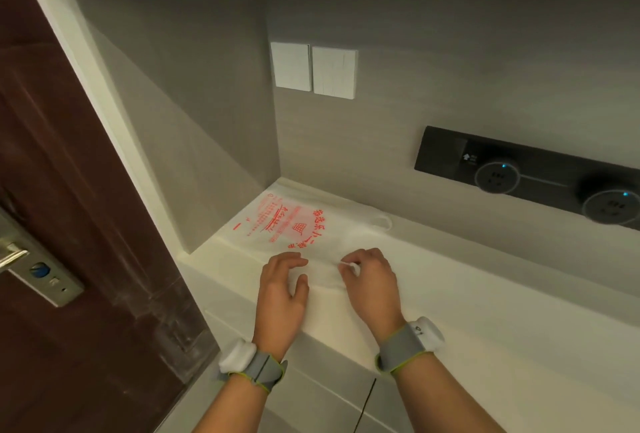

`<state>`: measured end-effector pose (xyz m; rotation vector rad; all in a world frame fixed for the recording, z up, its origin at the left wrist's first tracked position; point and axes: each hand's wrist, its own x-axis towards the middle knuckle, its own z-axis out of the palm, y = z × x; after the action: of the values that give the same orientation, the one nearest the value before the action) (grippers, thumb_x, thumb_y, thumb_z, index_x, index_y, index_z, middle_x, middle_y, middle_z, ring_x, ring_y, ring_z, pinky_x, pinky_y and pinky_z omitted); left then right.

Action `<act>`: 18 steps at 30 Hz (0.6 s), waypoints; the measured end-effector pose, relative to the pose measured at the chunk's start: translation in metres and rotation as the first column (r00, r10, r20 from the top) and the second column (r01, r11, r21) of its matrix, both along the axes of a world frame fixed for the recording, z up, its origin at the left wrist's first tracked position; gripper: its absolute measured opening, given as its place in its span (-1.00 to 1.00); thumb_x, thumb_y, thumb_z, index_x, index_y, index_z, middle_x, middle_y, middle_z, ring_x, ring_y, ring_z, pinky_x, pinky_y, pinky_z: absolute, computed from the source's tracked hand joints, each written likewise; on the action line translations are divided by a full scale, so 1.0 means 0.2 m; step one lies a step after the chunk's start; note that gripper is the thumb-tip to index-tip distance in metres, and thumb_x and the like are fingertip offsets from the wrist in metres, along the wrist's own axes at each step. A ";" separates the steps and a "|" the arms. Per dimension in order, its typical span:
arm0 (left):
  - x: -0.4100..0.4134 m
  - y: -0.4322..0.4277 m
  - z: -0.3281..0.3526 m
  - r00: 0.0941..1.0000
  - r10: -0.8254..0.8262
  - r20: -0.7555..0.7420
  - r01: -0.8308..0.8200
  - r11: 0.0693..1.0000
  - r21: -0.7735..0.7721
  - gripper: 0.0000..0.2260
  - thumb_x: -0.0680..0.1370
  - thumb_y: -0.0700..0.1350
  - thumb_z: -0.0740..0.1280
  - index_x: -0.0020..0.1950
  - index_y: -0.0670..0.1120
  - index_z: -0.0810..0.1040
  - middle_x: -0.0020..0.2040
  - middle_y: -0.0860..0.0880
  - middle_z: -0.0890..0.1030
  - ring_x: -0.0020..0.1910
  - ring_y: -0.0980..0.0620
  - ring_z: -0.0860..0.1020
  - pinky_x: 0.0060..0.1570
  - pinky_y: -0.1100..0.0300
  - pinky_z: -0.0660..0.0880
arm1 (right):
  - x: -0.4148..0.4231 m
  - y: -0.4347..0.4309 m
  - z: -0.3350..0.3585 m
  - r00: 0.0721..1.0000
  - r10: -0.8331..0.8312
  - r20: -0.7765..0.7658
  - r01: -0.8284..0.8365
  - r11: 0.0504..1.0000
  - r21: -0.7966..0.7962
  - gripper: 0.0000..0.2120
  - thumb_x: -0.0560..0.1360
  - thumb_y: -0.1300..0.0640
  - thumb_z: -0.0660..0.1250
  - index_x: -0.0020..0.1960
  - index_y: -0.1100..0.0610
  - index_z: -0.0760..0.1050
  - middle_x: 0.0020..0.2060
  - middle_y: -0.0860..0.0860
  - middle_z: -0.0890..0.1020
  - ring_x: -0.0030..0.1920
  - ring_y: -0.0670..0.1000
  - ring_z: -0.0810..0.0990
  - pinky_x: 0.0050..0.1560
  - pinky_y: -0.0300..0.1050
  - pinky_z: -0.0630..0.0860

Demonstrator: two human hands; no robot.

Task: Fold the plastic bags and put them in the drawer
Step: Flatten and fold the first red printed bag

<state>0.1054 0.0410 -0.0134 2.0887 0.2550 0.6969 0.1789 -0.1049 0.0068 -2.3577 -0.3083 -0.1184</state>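
Observation:
A white plastic bag point(298, 225) with red print lies flat on the white counter point(485, 294), stretching into the left corner of the niche. Its handle loops point(382, 221) point to the right by the back wall. My left hand point(282, 289) rests on the bag's near edge with its fingers bent over the plastic. My right hand point(372, 282) pinches a fold of the bag's near edge between thumb and fingertips. White drawer fronts point(311, 391) sit below the counter, closed.
A dark brown door point(86, 225) with a metal handle point(14, 256) stands at the left. Two white wall switches point(313, 71) are on the back wall. A black socket rail point(536, 173) with round sockets runs along the wall at right. Cabinets hang overhead.

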 end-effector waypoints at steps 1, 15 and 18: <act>0.00 0.01 0.01 1.000 -0.013 0.007 0.013 1.000 0.018 -0.72 0.53 -0.32 0.36 0.15 -0.01 0.57 0.21 0.11 0.51 0.28 0.10 0.44 0.33 0.11 0.39 | -0.01 -0.01 0.01 1.000 -0.020 0.003 0.020 0.999 0.049 -0.91 0.54 0.08 0.34 0.00 0.01 0.60 0.00 -0.02 0.58 0.02 0.04 0.57 0.07 -0.01 0.49; -0.08 -0.27 -0.03 0.942 -0.334 0.041 0.315 0.918 0.241 -0.53 0.47 -0.30 0.44 0.34 -0.04 0.48 0.37 0.02 0.47 0.42 0.02 0.36 0.46 0.12 0.26 | -0.35 -0.55 0.07 0.917 -0.370 -0.146 0.396 0.814 0.425 -0.78 0.60 0.27 0.22 0.10 0.06 0.58 -0.03 -0.03 0.66 -0.25 -0.17 0.66 -0.29 -0.21 0.59; -0.09 -0.38 -0.04 0.912 -0.409 0.033 0.392 0.892 0.224 -0.55 0.49 -0.29 0.43 0.34 -0.03 0.48 0.35 0.02 0.48 0.40 0.03 0.38 0.44 0.13 0.27 | -0.43 -0.67 0.07 0.892 -0.410 -0.193 0.449 0.747 0.491 -0.74 0.58 0.33 0.19 0.10 0.10 0.59 -0.09 0.09 0.67 -0.25 -0.07 0.65 -0.40 -0.31 0.52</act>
<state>0.0871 -0.0356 -0.0209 2.2143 -0.3062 0.5699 0.0938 -0.2398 0.0213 -1.8320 0.2915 -0.2971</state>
